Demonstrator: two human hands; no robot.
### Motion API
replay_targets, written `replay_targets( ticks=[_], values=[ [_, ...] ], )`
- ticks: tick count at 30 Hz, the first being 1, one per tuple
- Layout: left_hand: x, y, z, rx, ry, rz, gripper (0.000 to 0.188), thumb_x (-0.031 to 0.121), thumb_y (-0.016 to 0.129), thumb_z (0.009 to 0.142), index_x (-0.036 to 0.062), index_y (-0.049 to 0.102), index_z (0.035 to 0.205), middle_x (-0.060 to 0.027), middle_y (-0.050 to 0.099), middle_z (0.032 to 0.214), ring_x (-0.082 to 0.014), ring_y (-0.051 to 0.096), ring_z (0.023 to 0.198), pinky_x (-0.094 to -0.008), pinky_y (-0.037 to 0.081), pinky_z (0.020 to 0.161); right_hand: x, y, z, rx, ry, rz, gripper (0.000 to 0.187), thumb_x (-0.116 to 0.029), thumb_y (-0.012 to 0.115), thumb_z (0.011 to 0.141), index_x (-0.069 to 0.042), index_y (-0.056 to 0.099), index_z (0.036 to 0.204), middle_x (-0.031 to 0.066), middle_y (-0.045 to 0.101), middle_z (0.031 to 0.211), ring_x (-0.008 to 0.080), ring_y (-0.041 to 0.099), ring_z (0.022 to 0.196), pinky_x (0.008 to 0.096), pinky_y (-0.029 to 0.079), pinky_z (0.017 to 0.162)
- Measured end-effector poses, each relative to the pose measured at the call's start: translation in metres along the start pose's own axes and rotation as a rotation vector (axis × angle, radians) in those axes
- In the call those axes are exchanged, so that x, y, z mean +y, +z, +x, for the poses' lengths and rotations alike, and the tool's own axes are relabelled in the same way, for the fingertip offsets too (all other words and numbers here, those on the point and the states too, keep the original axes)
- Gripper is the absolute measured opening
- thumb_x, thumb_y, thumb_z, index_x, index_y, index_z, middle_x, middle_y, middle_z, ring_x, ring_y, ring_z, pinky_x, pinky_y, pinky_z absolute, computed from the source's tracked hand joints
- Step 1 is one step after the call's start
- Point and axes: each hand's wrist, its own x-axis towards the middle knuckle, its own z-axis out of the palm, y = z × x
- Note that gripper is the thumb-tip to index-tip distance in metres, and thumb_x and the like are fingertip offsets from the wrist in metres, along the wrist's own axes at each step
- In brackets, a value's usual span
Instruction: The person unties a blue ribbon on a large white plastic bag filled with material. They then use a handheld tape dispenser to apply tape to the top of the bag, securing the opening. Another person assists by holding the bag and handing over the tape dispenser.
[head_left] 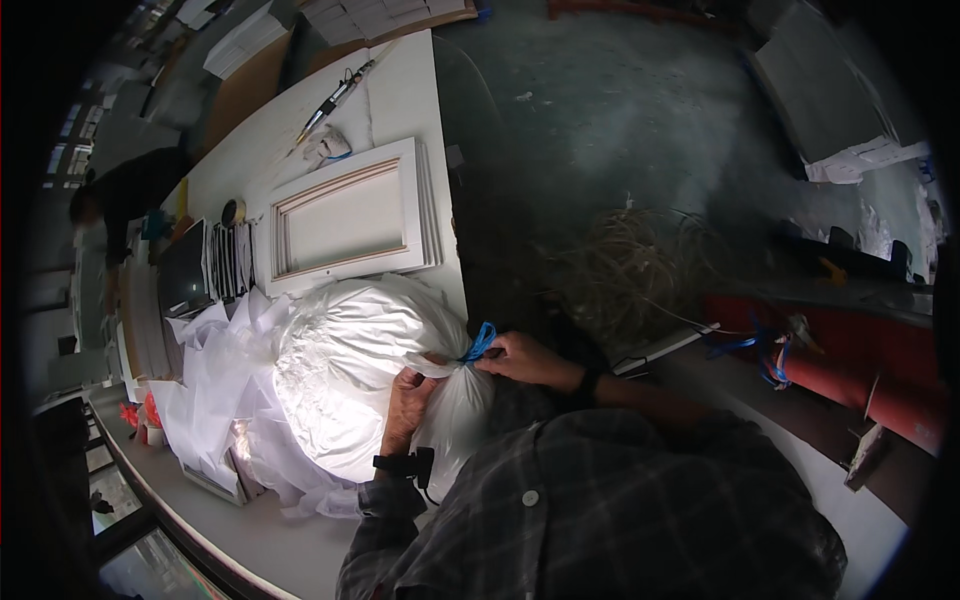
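A large, bulging white bag (360, 340) rests against my front at the near end of the table. Blue string (480, 343) is looped round its gathered neck, with loose loops standing up. My left hand (405, 403) is closed on the bag's white plastic just left of the string, fingers bent. At the string's right side, my right hand (530, 360) pinches it close to the neck; its fingertips are partly hidden. Dark bands circle both wrists.
White frames (345, 215) lie stacked on the white table (400, 95) beyond the bag. A pen-like tool (335, 100) lies farther back. Crumpled white sheeting (215, 375) sits left. Tangled strands (640, 265) lie on the floor, near a red roll (840, 385). Another person (140, 190) bends at far left.
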Motion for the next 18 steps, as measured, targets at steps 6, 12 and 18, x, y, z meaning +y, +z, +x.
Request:
replay_targets(
  ticks=[6,12,18],
  values=[
    [-0.001,-0.001,-0.001,-0.005,-0.008,0.019,0.017,0.006,0.066,0.103,0.0032,0.07,0.119,-0.0012,0.073,0.112,-0.0109,0.065,0.104,-0.0296,0.051,0.096,-0.006,0.006,0.006,0.05,-0.143,0.0,0.031,-0.025,0.079,0.09,0.003,0.074,0.1,0.02,0.076,0.092,0.0304,0.076,0.085,0.04,0.057,0.077],
    [0.029,0.028,-0.005,0.053,-0.049,-0.13,0.023,0.005,0.066,0.102,0.0044,0.068,0.125,0.0001,0.071,0.112,-0.0102,0.064,0.105,-0.0265,0.051,0.096,0.003,0.003,0.006,-0.088,0.168,0.181,0.024,-0.025,0.076,0.096,-0.001,0.074,0.098,0.0081,0.074,0.082,0.0151,0.071,0.075,0.0312,0.056,0.07],
    [0.006,0.014,0.0,0.027,-0.017,-0.02,0.02,0.005,0.068,0.101,0.0048,0.069,0.121,0.0014,0.07,0.106,-0.0082,0.062,0.1,-0.0256,0.05,0.093,-0.005,-0.003,-0.001,-0.197,0.383,0.503,0.021,-0.027,0.073,0.1,-0.006,0.069,0.099,-0.0015,0.068,0.089,0.0078,0.066,0.075,0.0245,0.056,0.07]
  ],
)
